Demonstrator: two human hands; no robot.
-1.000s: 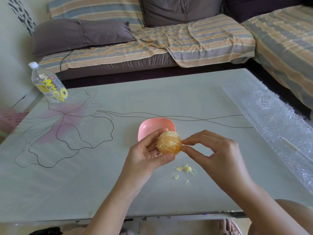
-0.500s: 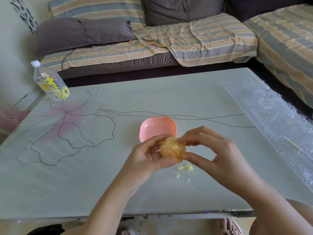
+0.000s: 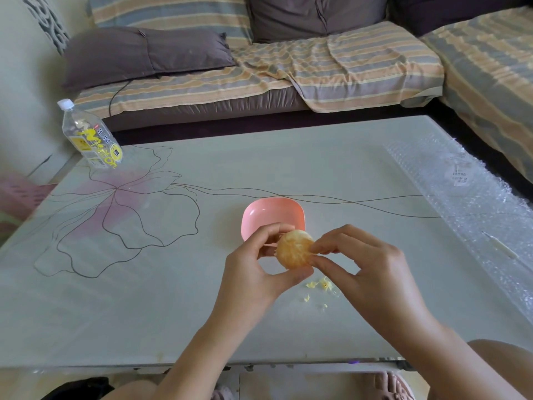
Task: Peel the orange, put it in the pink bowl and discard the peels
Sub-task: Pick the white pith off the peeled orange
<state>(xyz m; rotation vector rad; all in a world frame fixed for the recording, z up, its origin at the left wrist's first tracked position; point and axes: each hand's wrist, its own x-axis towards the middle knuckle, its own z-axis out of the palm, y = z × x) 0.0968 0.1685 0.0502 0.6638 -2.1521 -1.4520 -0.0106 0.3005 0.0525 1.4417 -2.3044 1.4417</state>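
A striped corner sofa [image 3: 317, 67] stands behind the pale table [image 3: 115, 313].

Bright, soft daylight, even overall; faint shadows under both hands. Mild sheen on table [image 3: 288, 157] and bubble wrap [image 3: 473, 197]. Wide-angle bending at edges; slight softness throughout, corners blurrier.

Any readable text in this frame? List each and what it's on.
Clear plastic bottle with white cap: yellow label with large lettering and small characters, too blurred to read.
White sticker on the bubble wrap sheet: print too small to read.
Nothing else bears text.
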